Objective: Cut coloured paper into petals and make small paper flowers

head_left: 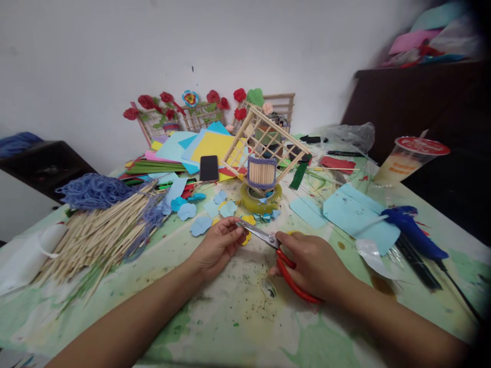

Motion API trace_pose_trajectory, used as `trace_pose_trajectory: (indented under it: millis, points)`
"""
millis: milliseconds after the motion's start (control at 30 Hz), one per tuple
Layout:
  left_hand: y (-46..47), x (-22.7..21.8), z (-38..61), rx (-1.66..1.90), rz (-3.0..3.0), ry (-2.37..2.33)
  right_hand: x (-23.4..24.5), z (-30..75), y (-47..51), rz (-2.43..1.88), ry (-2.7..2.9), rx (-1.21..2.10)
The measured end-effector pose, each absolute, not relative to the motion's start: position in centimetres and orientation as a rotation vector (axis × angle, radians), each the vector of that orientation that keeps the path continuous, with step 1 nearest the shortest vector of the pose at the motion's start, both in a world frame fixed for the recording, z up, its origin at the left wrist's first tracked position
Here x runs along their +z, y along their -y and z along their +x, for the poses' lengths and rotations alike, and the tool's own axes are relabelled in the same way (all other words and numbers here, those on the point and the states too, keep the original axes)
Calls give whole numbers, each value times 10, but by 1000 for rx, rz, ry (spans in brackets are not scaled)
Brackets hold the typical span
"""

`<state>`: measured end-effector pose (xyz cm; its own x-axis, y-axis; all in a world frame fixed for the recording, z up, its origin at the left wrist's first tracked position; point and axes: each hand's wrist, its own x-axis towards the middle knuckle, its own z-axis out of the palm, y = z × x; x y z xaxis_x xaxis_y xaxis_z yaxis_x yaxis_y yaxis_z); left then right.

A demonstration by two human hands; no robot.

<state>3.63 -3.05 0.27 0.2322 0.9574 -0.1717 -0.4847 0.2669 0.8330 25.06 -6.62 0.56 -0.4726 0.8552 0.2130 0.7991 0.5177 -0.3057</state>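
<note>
Red-handled scissors [286, 260] are in my right hand [312, 263], its fingers around the handles. Their metal blades point left, nearly together, with the tips at the fingertips of my left hand [220, 246]. The thumb and fingers of that hand are pinched together; what they hold is too small to make out. Yellow flower-shaped paper [247, 237] shows right behind the blades, partly hidden. Blue paper flowers [201, 225] lie just beyond my left hand. Past the scissors, a roll of yellowish tape [251, 204] lies under a stick lattice with a small stick pot [261, 173].
At left are wooden sticks [95, 232] and blue-purple yarn [95, 190]. A phone [209, 168] rests before coloured paper [213, 146]. To the right are light-blue sheets [355, 212], a blue glue gun [414, 232] with a cord, and a drink cup [402, 166] near the edge.
</note>
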Motion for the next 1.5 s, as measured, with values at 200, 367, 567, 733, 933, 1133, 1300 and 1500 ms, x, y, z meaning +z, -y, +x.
trace_pose_trajectory:
  millis: [200, 367, 567, 733, 933, 1133, 1300, 1500]
  points:
    - [31, 2, 36, 1119, 709, -818, 5, 252, 66, -1358, 2444, 230]
    - [31, 3, 37, 1100, 690, -795, 4, 252, 66, -1325, 2443, 231]
    - [31, 2, 36, 1096, 704, -777, 4, 252, 66, -1313, 2433, 252]
    - [30, 1, 36, 1099, 726, -768, 4, 253, 67, -1305, 2429, 274]
    - [30, 0, 36, 1107, 755, -774, 1, 253, 68, -1303, 2430, 297]
    - [30, -2, 35, 1114, 780, -786, -2, 254, 68, -1268, 2400, 307]
    - [30, -2, 34, 1111, 796, -785, 1, 253, 69, -1249, 2383, 280]
    - [29, -2, 33, 1105, 839, -769, 0, 252, 68, -1230, 2364, 286]
